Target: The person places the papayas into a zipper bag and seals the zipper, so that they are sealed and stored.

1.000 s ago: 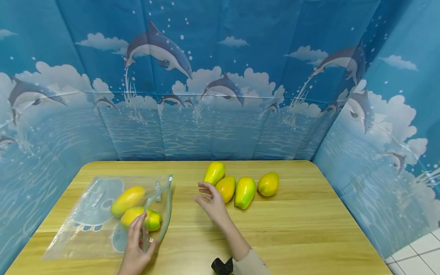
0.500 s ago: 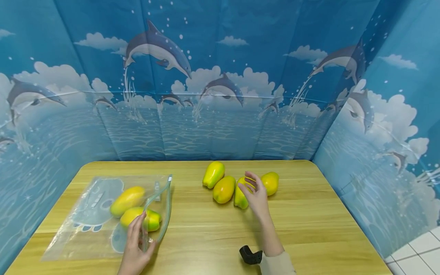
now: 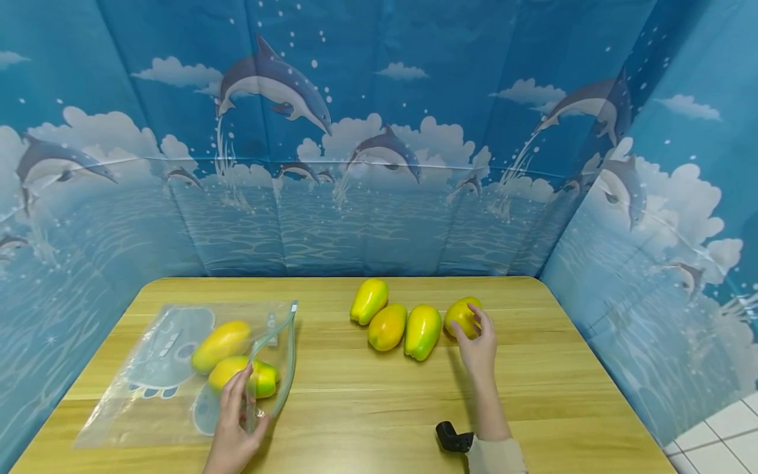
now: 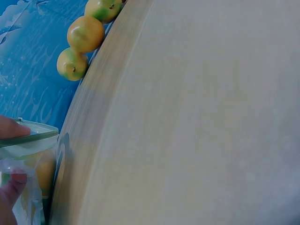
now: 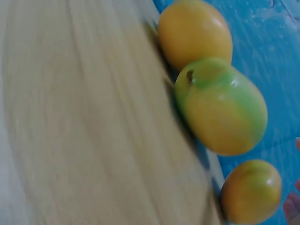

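At the lower left, my left hand [image 3: 232,421] pinches the mouth edge of a clear zip bag [image 3: 139,411] that lies flat with two yellow-green papayas [image 3: 220,343] inside. In the left wrist view, fingers [image 4: 11,129] and thumb hold the bag's green zip rim [image 4: 40,133] apart. My right hand [image 3: 481,352] reaches over the rightmost papaya [image 3: 458,315], thumb and fingers curved loosely on its near side. The right wrist view shows that papaya [image 5: 251,192] with a gap between it and the fingertips [image 5: 291,206].
Three more papayas stand on the wooden table [image 3: 355,408] left of the right hand: one at the back [image 3: 368,301], one orange-yellow [image 3: 387,327], one greener [image 3: 423,331]. A black device [image 3: 454,437] sits at the right wrist. A dolphin-print curtain [image 3: 379,217] borders the table.
My right hand has travelled right, past the other papayas, to the rightmost one. The left hand and the bag have stayed put.
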Tool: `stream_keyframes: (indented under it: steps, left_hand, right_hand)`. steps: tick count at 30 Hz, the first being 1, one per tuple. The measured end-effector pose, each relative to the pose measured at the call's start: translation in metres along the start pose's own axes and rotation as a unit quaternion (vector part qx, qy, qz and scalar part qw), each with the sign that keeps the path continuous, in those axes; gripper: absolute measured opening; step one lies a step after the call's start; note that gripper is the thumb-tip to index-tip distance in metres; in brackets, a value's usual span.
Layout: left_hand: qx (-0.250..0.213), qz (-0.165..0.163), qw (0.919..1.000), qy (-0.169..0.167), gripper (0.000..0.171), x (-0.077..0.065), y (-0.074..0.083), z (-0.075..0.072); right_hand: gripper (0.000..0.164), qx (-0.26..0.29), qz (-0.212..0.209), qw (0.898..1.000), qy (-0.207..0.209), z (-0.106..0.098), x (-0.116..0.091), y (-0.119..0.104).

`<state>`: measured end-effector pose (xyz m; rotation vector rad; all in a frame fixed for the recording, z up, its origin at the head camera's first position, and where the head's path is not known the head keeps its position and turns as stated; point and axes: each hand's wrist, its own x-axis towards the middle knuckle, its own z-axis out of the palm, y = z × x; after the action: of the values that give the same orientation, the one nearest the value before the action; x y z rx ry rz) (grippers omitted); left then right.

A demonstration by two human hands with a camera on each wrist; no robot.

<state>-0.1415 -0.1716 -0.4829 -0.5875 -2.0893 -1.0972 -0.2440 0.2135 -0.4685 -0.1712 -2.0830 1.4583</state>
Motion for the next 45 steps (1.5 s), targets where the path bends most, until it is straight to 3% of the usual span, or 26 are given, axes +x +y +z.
stream_keyframes:
  steps: [9,21,33,45]
  left_hand:
    - [0.003,-0.007,1.0000,-0.005,0.103,-0.019,-0.032,0.008]
    - [0.009,-0.009,0.9999,-0.004,0.105,-0.019,-0.032,0.008]
    - [0.011,-0.011,0.9999,-0.005,0.104,-0.019,-0.032,0.007]
    - [0.010,-0.012,0.9999,-0.006,0.103,-0.019,-0.030,0.007]
  right_hand:
    - [0.051,-0.060,0.033,0.998,-0.012,-0.004,0.004,0.017]
    - [0.061,-0.094,0.044,0.994,-0.030,-0.004,0.006,0.031]
    - [0.066,-0.075,0.089,0.993,-0.022,-0.007,0.008,0.034]
    - [0.072,-0.062,0.134,0.988,-0.040,-0.011,0.008,0.033]
